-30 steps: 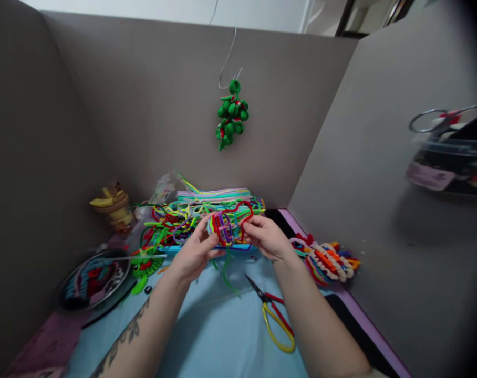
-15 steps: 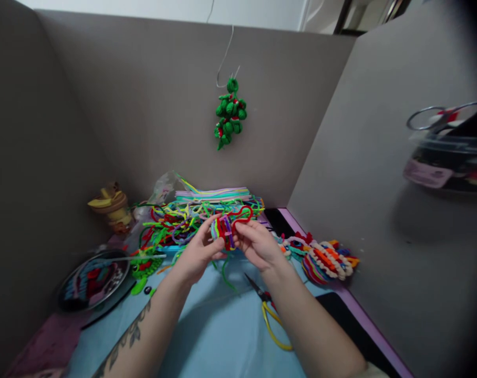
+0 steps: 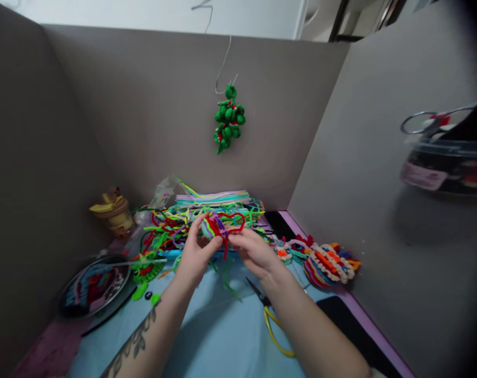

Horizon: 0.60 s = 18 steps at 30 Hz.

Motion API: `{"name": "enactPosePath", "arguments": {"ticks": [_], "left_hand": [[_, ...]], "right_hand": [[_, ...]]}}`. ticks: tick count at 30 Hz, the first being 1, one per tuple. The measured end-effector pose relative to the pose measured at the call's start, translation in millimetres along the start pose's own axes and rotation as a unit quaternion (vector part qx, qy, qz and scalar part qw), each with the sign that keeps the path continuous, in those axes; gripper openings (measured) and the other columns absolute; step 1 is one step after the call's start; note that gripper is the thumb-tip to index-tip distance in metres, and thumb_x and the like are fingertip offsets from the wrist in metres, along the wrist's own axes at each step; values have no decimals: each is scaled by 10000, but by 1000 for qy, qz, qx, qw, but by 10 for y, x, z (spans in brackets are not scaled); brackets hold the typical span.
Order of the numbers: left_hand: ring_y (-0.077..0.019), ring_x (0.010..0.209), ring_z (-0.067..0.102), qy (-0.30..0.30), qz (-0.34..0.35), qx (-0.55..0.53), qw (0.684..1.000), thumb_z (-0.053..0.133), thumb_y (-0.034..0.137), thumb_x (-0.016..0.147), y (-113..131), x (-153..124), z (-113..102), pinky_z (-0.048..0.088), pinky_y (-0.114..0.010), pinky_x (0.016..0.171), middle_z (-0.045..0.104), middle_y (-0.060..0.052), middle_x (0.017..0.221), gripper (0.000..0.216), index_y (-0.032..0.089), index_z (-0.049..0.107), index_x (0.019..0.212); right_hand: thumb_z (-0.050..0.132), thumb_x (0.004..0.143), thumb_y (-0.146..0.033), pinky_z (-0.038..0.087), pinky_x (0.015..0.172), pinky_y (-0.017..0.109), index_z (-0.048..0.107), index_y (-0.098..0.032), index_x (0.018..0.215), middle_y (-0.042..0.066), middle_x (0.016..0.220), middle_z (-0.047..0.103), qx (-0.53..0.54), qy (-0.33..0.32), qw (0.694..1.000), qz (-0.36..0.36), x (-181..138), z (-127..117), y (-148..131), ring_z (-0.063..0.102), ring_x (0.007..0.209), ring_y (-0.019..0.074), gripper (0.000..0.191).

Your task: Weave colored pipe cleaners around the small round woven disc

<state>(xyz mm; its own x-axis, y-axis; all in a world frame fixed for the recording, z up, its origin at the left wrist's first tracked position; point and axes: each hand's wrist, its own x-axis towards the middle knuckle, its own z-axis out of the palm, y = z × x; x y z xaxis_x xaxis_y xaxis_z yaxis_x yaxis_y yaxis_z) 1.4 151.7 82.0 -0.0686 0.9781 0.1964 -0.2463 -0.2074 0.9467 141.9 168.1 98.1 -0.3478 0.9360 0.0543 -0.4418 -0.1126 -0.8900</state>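
Observation:
Between my hands, above the blue table cover, is a small striped piece of coloured pipe cleaners [image 3: 211, 226] in green, red and purple. My left hand [image 3: 199, 253] is closed round its left side, thumb in front. A red pipe cleaner [image 3: 238, 215] loops out from its right side, and a red end hangs below. At that right side my right hand [image 3: 254, 251] is closed, its fingertips pinched near the base of the red loop. Yellow-handled scissors [image 3: 273, 331] lie partly under my right forearm.
A heap of colourful pipe cleaners [image 3: 171, 226] lies behind my hands. Finished striped pieces [image 3: 329, 265] sit at the right, a round dish [image 3: 94, 286] at the left. A green ornament [image 3: 228, 121] hangs on the grey partition. A plastic tub [image 3: 443, 168] is on the right wall.
The striped piece has turned and moved slightly left in my left hand. The red loop now stands wider, with a red end hanging down. My right hand has shifted slightly lower.

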Motion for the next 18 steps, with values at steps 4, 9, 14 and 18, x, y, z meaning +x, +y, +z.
{"name": "enactPosePath", "arguments": {"ticks": [4,9,14,18], "left_hand": [[-195,1009,628,50,42,32,997,752,271,708,13,-9,38,502,-286,848,575,-55,1262,657,284,434,1283],[-197,1000,637,66,56,35,996,758,248,690,30,-21,56,498,-295,860,597,-48,1219,633,286,456,1245],[-207,1039,618,65,49,23,996,752,274,704,-22,-3,28,483,-310,896,540,-69,1298,640,271,445,1266],[-200,1011,621,72,35,7,997,767,284,692,-51,8,18,488,-316,889,552,-67,1263,655,271,444,1262]], "right_hand": [[771,661,-371,442,887,331,673,-201,919,52,1006,687,-28,-25,999,-27,-11,13,98,608,973,201,325],[804,624,-300,469,875,352,632,-216,935,46,1007,680,-91,11,994,-51,9,12,189,610,982,208,365],[761,631,-212,477,851,334,610,-211,951,29,956,673,-119,15,991,-61,27,-11,249,622,914,181,354],[756,626,-210,467,856,343,606,-211,972,45,1027,619,-207,46,973,-93,51,-26,322,584,971,199,376]]}}
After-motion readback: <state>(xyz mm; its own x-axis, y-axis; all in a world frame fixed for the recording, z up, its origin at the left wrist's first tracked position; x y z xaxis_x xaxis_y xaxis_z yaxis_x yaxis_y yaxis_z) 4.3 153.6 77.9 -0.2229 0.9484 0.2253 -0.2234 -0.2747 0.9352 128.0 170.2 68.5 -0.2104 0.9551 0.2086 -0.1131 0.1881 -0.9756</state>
